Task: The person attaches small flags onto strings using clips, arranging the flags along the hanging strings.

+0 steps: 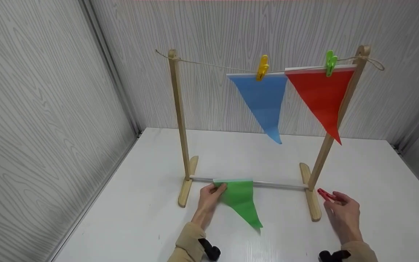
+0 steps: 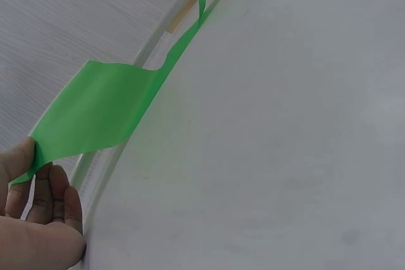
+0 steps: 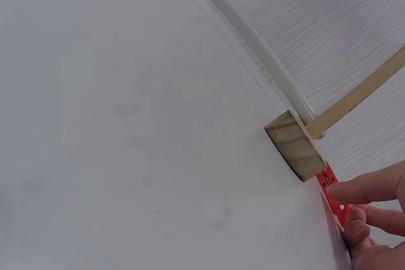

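Observation:
My left hand (image 1: 209, 198) pinches the upper left corner of a green triangular pennant (image 1: 240, 200), thumb in front, its tip hanging down to the right. In the left wrist view the pennant (image 2: 104, 109) stretches away from the fingers in front of the stand's rod. To the right of the stand's right foot, my right hand (image 1: 344, 213) holds a red clothespin (image 1: 325, 194) between thumb and fingers. In the right wrist view the clothespin (image 3: 329, 188) shows beside the wooden foot (image 3: 296, 147). A blue pennant (image 1: 260, 98) and a red pennant (image 1: 324, 94) hang from the string.
Two wooden posts (image 1: 179, 112) carry the string (image 1: 209, 64), and a pale rod (image 1: 278, 184) joins their feet. A yellow clothespin (image 1: 262, 68) clips the blue pennant, a green clothespin (image 1: 330, 63) the red one. A white table (image 1: 140, 218) lies beneath, with wood-grain panels (image 1: 49, 109) around.

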### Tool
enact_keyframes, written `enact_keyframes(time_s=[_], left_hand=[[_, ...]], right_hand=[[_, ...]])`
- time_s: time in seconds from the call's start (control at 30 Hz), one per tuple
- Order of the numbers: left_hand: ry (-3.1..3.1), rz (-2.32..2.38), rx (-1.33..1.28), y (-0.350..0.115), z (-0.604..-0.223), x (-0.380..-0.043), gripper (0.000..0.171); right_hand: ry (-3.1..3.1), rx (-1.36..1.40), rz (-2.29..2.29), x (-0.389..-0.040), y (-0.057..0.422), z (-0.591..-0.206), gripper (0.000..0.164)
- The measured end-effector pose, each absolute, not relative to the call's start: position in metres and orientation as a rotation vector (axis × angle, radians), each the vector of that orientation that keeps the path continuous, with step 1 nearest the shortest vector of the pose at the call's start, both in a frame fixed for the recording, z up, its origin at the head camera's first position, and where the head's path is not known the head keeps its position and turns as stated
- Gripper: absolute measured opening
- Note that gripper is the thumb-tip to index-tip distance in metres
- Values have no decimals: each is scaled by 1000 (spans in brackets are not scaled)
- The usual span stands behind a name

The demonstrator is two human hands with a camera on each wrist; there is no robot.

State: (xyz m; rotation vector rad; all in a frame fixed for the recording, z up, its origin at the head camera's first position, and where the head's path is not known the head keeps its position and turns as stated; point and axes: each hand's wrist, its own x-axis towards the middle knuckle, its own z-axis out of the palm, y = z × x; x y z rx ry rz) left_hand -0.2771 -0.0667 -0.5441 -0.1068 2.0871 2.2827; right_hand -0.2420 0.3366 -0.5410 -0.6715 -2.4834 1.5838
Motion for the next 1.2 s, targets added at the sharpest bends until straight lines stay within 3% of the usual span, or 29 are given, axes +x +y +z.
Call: enact_keyframes(time_s=[1.2], left_hand=[[2057, 2339, -71, -67, -545, -276, 34]], right_hand=[[-2572, -633, 1531, -244, 337, -541, 48]])
